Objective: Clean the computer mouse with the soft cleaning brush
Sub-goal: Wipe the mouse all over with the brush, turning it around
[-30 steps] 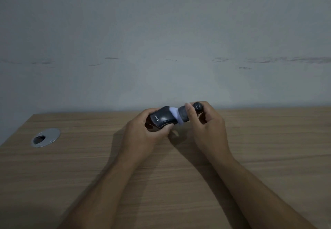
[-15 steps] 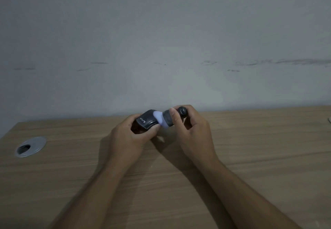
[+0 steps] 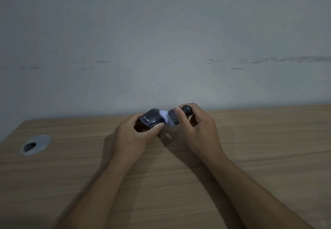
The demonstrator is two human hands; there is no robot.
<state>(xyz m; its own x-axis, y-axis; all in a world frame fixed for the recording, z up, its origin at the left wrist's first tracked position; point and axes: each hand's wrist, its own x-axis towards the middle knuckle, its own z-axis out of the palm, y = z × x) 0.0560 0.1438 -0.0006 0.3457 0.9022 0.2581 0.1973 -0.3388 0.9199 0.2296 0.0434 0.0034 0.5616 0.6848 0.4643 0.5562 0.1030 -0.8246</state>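
Observation:
A dark computer mouse (image 3: 150,119) with white lettering is held just above the wooden desk (image 3: 250,148), near its far edge. My left hand (image 3: 133,136) grips it from below and the side. My right hand (image 3: 198,126) holds a short cleaning brush (image 3: 172,117) with a dark handle and pale soft bristles. The bristles press against the right end of the mouse. My fingers hide the underside of the mouse and part of the brush handle.
A round grey cable grommet (image 3: 36,144) is set into the desk at the far left. A plain grey wall (image 3: 161,41) rises directly behind the desk's far edge.
The bristles have slid leftward over the mouse's top, then sit at its right end. Both hands stay together; the view has shifted slightly.

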